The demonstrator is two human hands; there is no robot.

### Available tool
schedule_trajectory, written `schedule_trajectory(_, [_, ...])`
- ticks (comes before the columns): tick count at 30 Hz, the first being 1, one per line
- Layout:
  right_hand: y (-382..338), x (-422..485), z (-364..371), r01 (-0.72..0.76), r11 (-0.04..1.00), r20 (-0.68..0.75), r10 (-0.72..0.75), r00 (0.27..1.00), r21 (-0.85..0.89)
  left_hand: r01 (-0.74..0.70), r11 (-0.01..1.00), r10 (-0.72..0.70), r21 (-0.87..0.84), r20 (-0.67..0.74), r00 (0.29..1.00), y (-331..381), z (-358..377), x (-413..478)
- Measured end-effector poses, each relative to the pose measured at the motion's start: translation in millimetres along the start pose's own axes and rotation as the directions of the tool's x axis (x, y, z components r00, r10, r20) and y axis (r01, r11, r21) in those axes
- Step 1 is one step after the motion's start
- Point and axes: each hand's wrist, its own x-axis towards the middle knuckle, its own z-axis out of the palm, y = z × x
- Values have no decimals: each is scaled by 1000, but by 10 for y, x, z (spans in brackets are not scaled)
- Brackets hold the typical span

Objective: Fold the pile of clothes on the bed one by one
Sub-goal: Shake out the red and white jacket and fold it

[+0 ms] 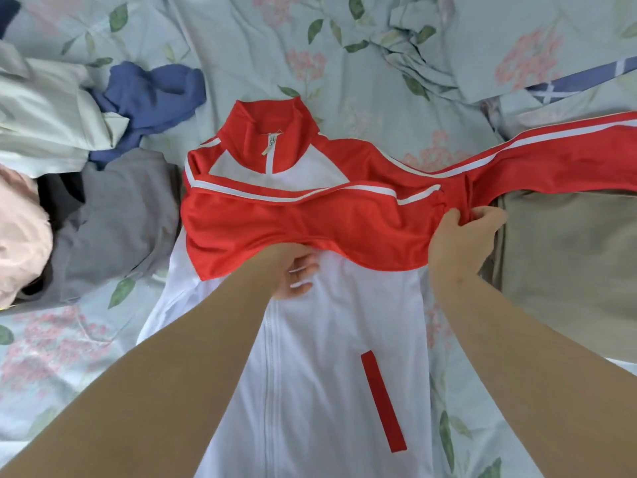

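The jacket [310, 339] lies zip-up mid-frame on the bed [241, 46], one sleeve folded across its chest, the other stretched toward the right edge. The right hand [465, 236] has a pinching grip on red cloth at that sleeve's root. The left hand [298, 274] is half hidden under the folded sleeve; whether its grip holds cloth I cannot tell. A khaki garment [568, 263] at right looks folded; the heap [103, 208] at left seems untouched. The jacket's hem is cut off below.

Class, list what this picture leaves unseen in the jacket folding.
Head view:
Left hand: partly hidden under the folded red sleeve; grip unclear.
Red-and-white zip-up track jacket: hem cut off by bottom edge.
Outstretched red sleeve, pinched by right hand: cuff beyond right edge.
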Motion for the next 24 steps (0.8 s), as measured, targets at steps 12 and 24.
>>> schedule_trajectory(12, [304, -16, 46, 1, 987, 189, 30, 982, -158, -409, 635, 754, 656, -407, 516, 281, -524, 106])
schedule_trajectory(24, [507, -10, 90, 38, 975, 229, 14, 973, -221, -280, 164, 968, 946, -101, 229, 783, -1079, 296])
